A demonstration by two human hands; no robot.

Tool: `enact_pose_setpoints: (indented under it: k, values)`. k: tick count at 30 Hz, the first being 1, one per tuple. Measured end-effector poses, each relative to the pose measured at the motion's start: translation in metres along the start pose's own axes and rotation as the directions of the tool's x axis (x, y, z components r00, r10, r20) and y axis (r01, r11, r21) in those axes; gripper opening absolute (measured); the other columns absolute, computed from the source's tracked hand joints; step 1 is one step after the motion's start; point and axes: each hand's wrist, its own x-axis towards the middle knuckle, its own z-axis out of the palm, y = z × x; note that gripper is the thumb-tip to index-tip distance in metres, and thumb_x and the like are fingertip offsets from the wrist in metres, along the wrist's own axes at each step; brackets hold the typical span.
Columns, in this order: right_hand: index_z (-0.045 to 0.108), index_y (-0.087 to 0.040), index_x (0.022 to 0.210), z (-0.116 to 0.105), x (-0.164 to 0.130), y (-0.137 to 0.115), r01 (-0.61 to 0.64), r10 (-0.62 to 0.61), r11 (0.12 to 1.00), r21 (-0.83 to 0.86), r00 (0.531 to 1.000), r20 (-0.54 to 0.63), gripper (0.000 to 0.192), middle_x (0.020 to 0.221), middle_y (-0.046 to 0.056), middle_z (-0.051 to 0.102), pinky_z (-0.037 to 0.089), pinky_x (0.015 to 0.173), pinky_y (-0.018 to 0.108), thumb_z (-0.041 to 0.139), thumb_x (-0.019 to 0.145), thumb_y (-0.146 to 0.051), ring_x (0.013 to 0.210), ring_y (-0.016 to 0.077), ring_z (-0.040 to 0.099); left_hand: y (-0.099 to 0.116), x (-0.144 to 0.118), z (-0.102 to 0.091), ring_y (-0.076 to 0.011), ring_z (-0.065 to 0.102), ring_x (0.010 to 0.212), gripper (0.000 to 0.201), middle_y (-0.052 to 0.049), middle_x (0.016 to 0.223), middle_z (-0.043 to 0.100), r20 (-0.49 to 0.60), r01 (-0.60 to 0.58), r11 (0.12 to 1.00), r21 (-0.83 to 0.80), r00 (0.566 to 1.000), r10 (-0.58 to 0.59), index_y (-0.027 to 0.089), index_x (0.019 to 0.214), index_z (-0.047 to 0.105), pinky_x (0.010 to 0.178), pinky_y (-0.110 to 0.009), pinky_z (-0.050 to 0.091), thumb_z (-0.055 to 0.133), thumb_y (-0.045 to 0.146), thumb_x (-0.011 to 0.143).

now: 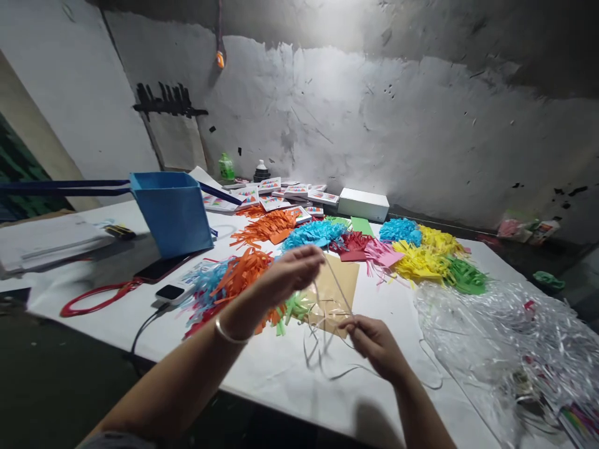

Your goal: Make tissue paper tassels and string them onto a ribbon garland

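Note:
My left hand [287,274] is raised above the table and pinches the upper end of a thin clear strip [337,287]. My right hand [374,343] is lower and to the right, with its fingers closed on the same strip's lower end. More loose clear strips [322,358] curl on the white table [281,368] below both hands. A tan paper sheet [337,280] lies flat just behind them. A thin bangle circles my left wrist.
Piles of fringed paper in orange [266,227], light blue [313,234], yellow [421,259] and green [465,274] cover the middle. A blue box [173,212] stands at the left by a phone [171,292] and red cable [93,299]. Crumpled clear plastic [505,343] fills the right.

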Motion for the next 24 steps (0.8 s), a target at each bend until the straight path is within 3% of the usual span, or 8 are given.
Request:
enact_pose_setpoints:
  k: [4, 9, 13, 17, 24]
  values:
    - [0.071, -0.013, 0.097, -0.054, -0.015, 0.007, -0.061, 0.058, 0.998, -0.015, 0.988, -0.141, 0.047, 0.055, -0.008, 0.033, 0.020, 0.046, 0.022, 0.061, 0.088, -0.058, 0.049, 0.0066, 0.029, 0.032, -0.006, -0.055, -0.0028, 0.020, 0.043, 0.035, 0.011, 0.056, 0.028, -0.187, -0.079, 0.990, -0.114, 0.981, 0.056, 0.019, 0.071, 0.046, 0.037, -0.011, 0.018, 0.078, 0.033, 0.076]
    - [0.071, -0.013, 0.099, -0.116, -0.039, 0.004, -0.108, 0.083, 0.993, -0.052, 0.932, -0.354, 0.051, 0.056, -0.007, 0.033, 0.020, 0.047, 0.022, 0.067, 0.082, -0.061, 0.050, 0.0071, 0.030, 0.033, -0.025, -0.093, -0.0025, 0.020, 0.040, 0.034, 0.011, 0.053, 0.028, -0.277, -0.064, 0.983, -0.174, 0.961, 0.013, 0.018, 0.067, 0.046, 0.032, -0.009, 0.020, 0.078, 0.028, 0.076]
    - [0.072, -0.014, 0.099, -0.145, -0.044, -0.005, -0.150, 0.079, 0.981, -0.120, 0.885, -0.459, 0.053, 0.056, -0.005, 0.041, 0.023, 0.047, 0.022, 0.073, 0.076, -0.062, 0.051, 0.0080, 0.034, 0.027, -0.031, -0.106, -0.0024, 0.022, 0.039, 0.039, 0.011, 0.053, 0.029, -0.322, -0.075, 0.979, -0.190, 0.947, 0.010, 0.019, 0.063, 0.043, 0.032, -0.009, 0.024, 0.079, 0.028, 0.073]
    - [0.073, -0.017, 0.097, -0.169, -0.046, -0.011, -0.220, 0.012, 0.925, -0.310, 0.832, -0.555, 0.055, 0.063, -0.001, 0.053, 0.031, 0.049, 0.025, 0.070, 0.074, -0.066, 0.054, 0.0107, 0.041, 0.026, -0.032, -0.110, -0.0022, 0.022, 0.038, 0.040, 0.011, 0.052, 0.028, -0.356, -0.088, 0.982, -0.168, 0.934, 0.023, 0.019, 0.062, 0.043, 0.032, -0.010, 0.025, 0.079, 0.029, 0.074]
    - [0.074, -0.013, 0.095, -0.192, -0.057, -0.029, -0.272, -0.073, 0.880, -0.390, 0.733, -0.677, 0.049, 0.071, 0.009, 0.060, 0.035, 0.048, 0.030, 0.069, 0.077, -0.058, 0.054, 0.0136, 0.046, 0.022, -0.030, -0.109, -0.0017, 0.027, 0.038, 0.028, 0.010, 0.048, 0.037, -0.376, -0.065, 0.997, -0.053, 0.926, 0.040, 0.015, 0.072, 0.060, 0.035, -0.011, 0.023, 0.085, 0.028, 0.070]
